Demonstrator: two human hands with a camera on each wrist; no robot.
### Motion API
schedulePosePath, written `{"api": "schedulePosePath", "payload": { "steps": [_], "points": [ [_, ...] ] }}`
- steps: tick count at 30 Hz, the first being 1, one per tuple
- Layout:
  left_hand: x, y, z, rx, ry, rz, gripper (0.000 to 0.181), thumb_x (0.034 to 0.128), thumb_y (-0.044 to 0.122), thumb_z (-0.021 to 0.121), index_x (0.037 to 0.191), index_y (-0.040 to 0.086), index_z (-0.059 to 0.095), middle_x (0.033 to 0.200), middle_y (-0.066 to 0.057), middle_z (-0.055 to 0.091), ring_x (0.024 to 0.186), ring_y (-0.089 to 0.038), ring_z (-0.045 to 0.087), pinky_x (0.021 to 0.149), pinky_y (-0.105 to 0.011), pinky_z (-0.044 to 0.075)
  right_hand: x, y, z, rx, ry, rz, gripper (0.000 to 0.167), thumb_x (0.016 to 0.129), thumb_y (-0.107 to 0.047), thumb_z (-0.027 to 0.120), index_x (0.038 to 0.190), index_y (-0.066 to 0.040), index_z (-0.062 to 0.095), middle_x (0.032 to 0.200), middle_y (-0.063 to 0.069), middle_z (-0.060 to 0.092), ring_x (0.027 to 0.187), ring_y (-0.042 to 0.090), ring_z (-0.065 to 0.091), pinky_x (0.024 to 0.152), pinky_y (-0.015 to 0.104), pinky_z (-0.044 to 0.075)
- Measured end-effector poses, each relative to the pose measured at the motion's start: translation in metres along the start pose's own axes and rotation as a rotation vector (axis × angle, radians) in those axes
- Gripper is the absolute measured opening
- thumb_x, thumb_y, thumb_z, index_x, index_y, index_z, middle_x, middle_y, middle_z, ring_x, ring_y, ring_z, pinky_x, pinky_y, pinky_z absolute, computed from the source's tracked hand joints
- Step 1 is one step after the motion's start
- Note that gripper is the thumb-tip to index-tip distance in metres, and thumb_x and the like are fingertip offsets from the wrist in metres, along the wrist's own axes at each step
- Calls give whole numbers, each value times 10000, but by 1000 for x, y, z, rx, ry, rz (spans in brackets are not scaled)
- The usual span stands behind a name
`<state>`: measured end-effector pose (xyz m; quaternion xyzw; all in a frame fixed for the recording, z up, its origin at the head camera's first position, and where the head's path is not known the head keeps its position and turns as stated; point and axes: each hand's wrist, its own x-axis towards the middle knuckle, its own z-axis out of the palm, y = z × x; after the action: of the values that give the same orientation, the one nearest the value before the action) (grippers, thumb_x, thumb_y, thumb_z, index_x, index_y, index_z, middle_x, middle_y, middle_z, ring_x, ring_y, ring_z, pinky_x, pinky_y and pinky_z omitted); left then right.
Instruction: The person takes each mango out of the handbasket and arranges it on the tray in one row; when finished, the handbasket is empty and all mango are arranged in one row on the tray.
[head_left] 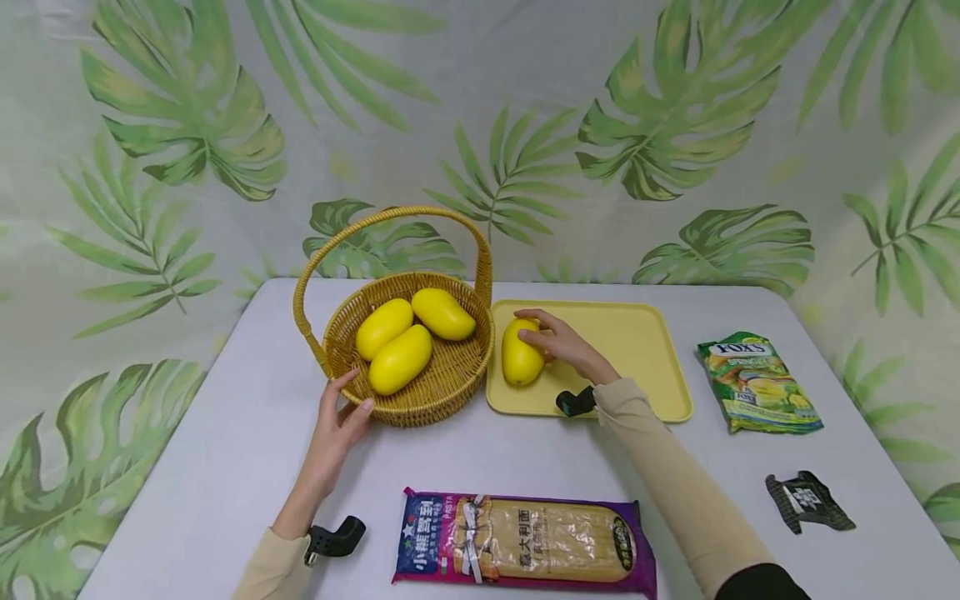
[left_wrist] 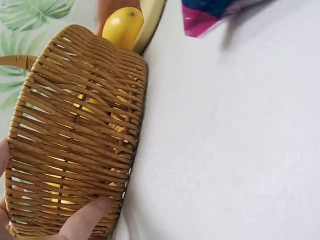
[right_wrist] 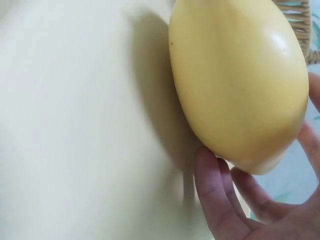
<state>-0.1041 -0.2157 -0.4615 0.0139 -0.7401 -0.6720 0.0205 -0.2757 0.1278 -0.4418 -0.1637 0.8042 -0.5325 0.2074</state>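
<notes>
From my seat at the feeds, I have a yellow mango (head_left: 521,358) just right of centre in the head view, at the left end of the yellow tray (head_left: 622,350); I can't tell whether it rests there or is slightly raised. My right hand (head_left: 566,343) grips it round the upper end, coming in from the right, probably because that suits an arm reaching up from the lower right and leaves the side toward the basket (head_left: 427,414) unobstructed. My left hand (head_left: 337,429) grips the basket's lower-left rim, thumb on the outer weave, I judge to steady it beside the tray. The held mango's long axis runs nearly up and down the head view; its dark-spotted end, clear in the left wrist view, points toward the bottom of the head frame. Three loose mangoes (head_left: 401,360) lie inside the basket, left of centre: two slant from lower left to upper right, the third from upper left to lower right, probably settled that way by the bowl's curve.
</notes>
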Motion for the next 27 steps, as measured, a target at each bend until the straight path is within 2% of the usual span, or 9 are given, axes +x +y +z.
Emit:
{"api": "schedulePosePath", "payload": {
  "steps": [5, 10, 15, 17, 19, 22, 27],
  "points": [
    [0, 0, 3, 63, 23, 32, 537, 1016, 197, 488, 1471, 48, 245, 1553, -177, -166, 1348, -486, 205, 982, -465, 426, -3, 4, -5, 46, 25, -8, 531, 995, -268, 533, 1460, -71, 368, 1477, 228, 253, 1319, 364, 295, 894, 488, 502],
    [2, -4, 6, 92, 52, 44, 525, 1011, 196, 498, 1456, 34, 270, 1554, -192, -140, 1324, -488, 248, 955, -433, 460, -7, 4, -12, 86, 70, -50, 532, 991, -268, 543, 1453, -62, 377, 1488, 245, 236, 1308, 425, 323, 974, 550, 430],
    [3, -6, 7, 108, 65, 63, 513, 1008, 194, 507, 1442, 26, 292, 1562, -187, -80, 1308, -485, 274, 948, -437, 471, -19, -22, -15, 90, 122, -142, 477, 994, -185, 535, 1425, -24, 411, 1467, 231, 312, 1307, 442, 318, 1028, 549, 361],
    [3, -5, 7, 114, 69, 65, 509, 1007, 190, 507, 1441, 27, 296, 1561, -193, -83, 1308, -486, 274, 950, -443, 467, -22, -36, -12, 92, 145, -193, 456, 990, -132, 531, 1410, 7, 419, 1449, 227, 349, 1298, 430, 331, 1020, 541, 363],
    [2, -5, 7, 114, 71, 63, 508, 1008, 191, 507, 1442, 32, 297, 1560, -195, -92, 1312, -484, 271, 956, -444, 464, -21, -43, -7, 109, 160, -237, 445, 985, -115, 540, 1403, -4, 436, 1428, 206, 388, 1263, 414, 377, 1008, 540, 379],
    [2, -5, 7, 107, 66, 56, 504, 1010, 196, 502, 1445, 42, 299, 1557, -193, -112, 1319, -485, 258, 957, -444, 462, -12, -49, 5, 120, 136, -294, 442, 988, -104, 531, 1410, -17, 431, 1405, 204, 412, 1172, 403, 461, 972, 553, 419],
    [1, -4, 8, 88, 67, 51, 501, 1009, 206, 506, 1440, 49, 305, 1562, -172, -103, 1319, -479, 258, 956, -447, 460, 4, -66, 33, 110, 7, -318, 452, 989, -101, 525, 1421, -32, 411, 1410, 234, 387, 1086, 422, 525, 909, 582, 459]
  ]
}}
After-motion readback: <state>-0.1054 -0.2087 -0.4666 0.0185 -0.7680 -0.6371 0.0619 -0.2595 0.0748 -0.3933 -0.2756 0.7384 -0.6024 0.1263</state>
